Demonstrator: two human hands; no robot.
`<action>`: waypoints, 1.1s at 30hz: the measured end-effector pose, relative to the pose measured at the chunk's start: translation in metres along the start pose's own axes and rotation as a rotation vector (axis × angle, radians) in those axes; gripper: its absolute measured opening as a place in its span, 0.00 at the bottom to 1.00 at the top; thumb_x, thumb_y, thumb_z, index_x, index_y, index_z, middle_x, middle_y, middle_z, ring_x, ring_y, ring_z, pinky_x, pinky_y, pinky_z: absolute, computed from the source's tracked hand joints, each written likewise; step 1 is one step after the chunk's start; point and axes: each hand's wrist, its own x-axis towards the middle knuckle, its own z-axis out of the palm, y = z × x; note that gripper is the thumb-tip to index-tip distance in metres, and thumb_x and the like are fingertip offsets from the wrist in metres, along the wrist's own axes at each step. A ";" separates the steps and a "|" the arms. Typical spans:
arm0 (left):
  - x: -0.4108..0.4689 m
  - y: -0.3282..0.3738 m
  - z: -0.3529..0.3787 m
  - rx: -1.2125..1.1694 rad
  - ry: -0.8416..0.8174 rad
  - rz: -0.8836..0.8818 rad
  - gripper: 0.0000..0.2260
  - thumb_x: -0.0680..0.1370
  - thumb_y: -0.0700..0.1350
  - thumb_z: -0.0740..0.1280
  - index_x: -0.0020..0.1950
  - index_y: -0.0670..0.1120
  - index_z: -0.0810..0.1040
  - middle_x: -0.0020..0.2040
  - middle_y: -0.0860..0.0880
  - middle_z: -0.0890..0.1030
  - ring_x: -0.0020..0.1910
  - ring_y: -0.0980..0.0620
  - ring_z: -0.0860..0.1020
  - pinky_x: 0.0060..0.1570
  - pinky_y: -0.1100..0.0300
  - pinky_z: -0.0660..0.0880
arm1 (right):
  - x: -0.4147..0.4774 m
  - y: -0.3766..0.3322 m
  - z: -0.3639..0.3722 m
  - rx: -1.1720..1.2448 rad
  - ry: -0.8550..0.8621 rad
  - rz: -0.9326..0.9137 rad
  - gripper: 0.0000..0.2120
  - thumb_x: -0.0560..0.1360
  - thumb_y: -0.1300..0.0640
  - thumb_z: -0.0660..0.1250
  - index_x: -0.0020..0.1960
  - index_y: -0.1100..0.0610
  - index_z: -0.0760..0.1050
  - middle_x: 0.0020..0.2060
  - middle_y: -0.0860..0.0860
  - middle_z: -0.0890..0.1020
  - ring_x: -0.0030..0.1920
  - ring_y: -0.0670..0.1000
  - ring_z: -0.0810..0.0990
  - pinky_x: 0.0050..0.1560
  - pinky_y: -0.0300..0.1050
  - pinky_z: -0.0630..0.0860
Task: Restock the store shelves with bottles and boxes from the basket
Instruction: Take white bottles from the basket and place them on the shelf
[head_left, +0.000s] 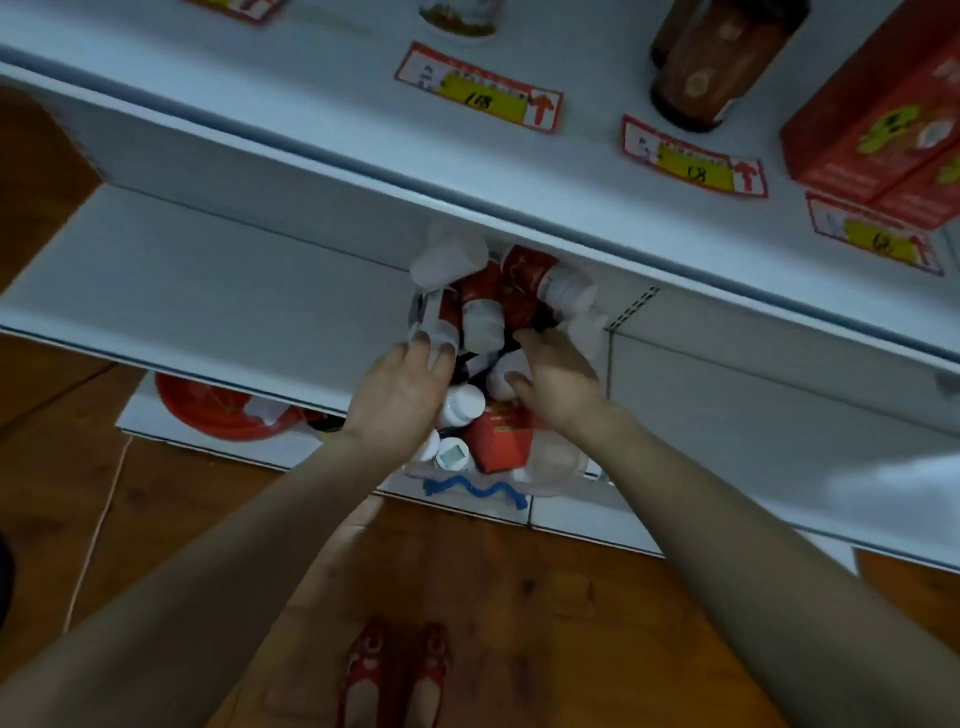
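A person stands at the white shelves (260, 291) & leans both bare arms down into the basket (550, 478). The basket is clear plastic w/ a wiggly blue handle (472, 491) on its near side. It sits on a low shelf, partly under the edge of the shelf above. It is full of bottles (483, 322) w/ white caps and red labels, all lying in a heap. A red box (498, 441) lies at the near end of the heap, between the two wrists.

The left hand (400, 395) is on the left side of the heap. Its fingers (423, 343) are stretched out pretty straight and touch one bottle's white cap; they aren't wrapped round it. The right hand (558, 379) is just beside it, on the right. Its fingers bend down into the heap (the tips are hidden), so I can't tell if it holds anything. Its thumb (517, 387) pokes out toward a white cap.

On the far, higher shelf stand brown bottles (722, 67) and red boxes (883, 119) at the right, w/ red-and-yellow price tags (483, 93) in front. Low on the left is a round red bowl (218, 410). Red shoes (395, 670) stand on the wood floor (571, 623).
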 end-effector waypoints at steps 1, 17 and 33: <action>0.008 -0.002 0.010 0.009 -0.010 -0.005 0.29 0.52 0.41 0.81 0.51 0.39 0.80 0.45 0.36 0.80 0.33 0.40 0.78 0.24 0.58 0.73 | 0.009 -0.001 0.007 -0.003 0.008 -0.008 0.24 0.76 0.58 0.62 0.70 0.60 0.61 0.60 0.63 0.70 0.58 0.60 0.70 0.54 0.51 0.71; 0.018 -0.017 0.038 -0.123 0.097 0.153 0.25 0.56 0.35 0.75 0.52 0.42 0.78 0.40 0.35 0.78 0.23 0.43 0.74 0.22 0.59 0.71 | 0.049 -0.021 0.043 -0.231 0.143 -0.006 0.26 0.76 0.60 0.59 0.72 0.53 0.56 0.63 0.63 0.65 0.59 0.64 0.70 0.52 0.55 0.73; -0.066 -0.022 -0.104 -0.573 0.125 -0.198 0.32 0.69 0.57 0.54 0.67 0.39 0.69 0.56 0.38 0.75 0.48 0.37 0.77 0.42 0.51 0.73 | -0.081 -0.048 -0.051 0.059 0.232 -0.080 0.24 0.75 0.53 0.61 0.68 0.60 0.63 0.60 0.62 0.72 0.57 0.63 0.73 0.51 0.52 0.70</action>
